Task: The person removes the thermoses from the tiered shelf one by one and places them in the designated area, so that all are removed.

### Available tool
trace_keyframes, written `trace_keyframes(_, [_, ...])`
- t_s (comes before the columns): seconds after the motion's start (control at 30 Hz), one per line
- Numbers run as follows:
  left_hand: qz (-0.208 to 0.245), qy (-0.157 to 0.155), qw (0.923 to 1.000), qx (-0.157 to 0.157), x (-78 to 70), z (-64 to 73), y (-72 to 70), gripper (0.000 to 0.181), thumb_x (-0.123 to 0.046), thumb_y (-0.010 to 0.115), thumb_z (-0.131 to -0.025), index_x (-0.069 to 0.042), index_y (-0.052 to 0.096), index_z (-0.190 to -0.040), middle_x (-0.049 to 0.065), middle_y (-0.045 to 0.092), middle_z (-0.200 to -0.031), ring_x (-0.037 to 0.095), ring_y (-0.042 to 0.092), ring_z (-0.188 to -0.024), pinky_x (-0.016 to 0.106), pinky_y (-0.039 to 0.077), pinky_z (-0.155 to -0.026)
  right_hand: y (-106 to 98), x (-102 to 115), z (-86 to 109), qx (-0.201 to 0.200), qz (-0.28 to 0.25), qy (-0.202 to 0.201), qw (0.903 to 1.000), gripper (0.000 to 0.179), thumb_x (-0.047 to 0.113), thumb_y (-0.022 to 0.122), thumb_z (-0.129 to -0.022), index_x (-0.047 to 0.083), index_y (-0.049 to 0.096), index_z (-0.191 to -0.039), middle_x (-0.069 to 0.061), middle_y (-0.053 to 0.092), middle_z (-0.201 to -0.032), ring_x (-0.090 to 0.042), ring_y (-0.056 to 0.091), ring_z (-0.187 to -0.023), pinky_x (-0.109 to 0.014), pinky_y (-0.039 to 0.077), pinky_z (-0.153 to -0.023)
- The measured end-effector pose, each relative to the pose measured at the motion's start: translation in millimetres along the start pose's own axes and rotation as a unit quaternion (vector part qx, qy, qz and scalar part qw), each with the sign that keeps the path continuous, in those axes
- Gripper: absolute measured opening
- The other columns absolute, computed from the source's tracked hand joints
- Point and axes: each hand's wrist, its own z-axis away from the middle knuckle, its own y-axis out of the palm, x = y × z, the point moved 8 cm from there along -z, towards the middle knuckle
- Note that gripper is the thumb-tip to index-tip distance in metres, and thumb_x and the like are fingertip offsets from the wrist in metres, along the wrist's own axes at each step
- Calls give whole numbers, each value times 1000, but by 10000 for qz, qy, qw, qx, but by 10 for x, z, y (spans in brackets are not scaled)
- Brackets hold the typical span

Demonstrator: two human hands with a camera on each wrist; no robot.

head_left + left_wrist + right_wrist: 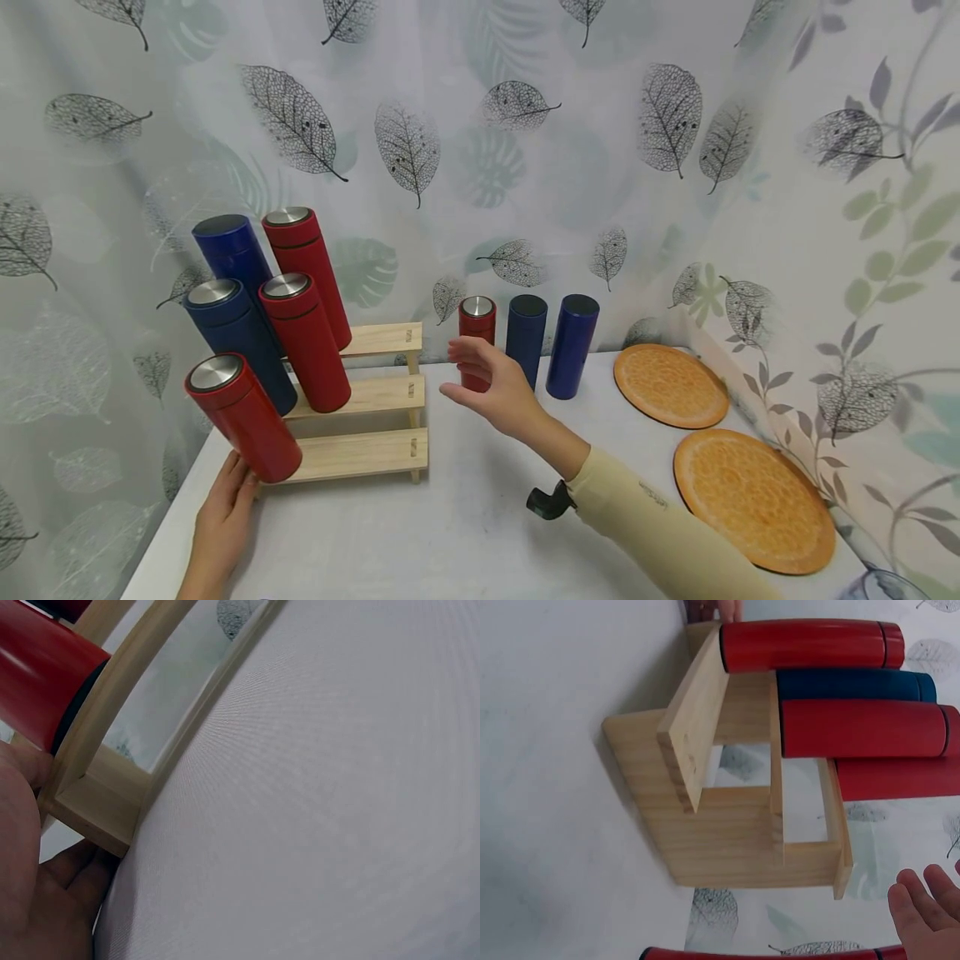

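Note:
At the left stands a three-tier wooden rack (360, 454) with red and blue flasks on its left part. My left hand (225, 517) grips the rack's lower left end, its thumb beside the base of the bottom-tier red flask (247, 425) and its fingers (71, 881) around the rack's leg. My right hand (498, 392) is raised in front of another red flask (477, 312) at the back, partly covering it. Its fingers are apart from the thumb and hold nothing; whether they touch that flask I cannot tell.
Beside the back red flask stand a dark blue flask (527, 333) and a brighter blue flask (573, 346). Two round orange-brown mats (671, 385) lie along the right edge. A leaf-print curtain (465, 167) hangs behind, and a glass rim (885, 583) shows at lower right.

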Motion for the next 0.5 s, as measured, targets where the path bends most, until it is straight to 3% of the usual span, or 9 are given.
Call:
trace_keyframes(0.27, [30,-42,10000,0,2,7,1,61,-33,36,-120,4,30,-168,20,19,-178,50,22,-160,77,31,-116,230,58,-131,182,-201,-191,9995,59,11,87,-94,4,60,-147,-8,69,-136,-30,65,-131,-40,53,-113])
trace_keyframes(0.5, [6,-144,9999,40,12,-2,3,62,-34,35,-120,2,27,-169,19,18,-178,49,20,-161,77,31,-116,366,52,-197,240,-239,-155,9993,63,13,87,-94,6,58,-149,-16,68,-138,-23,65,-131,-39,53,-112])
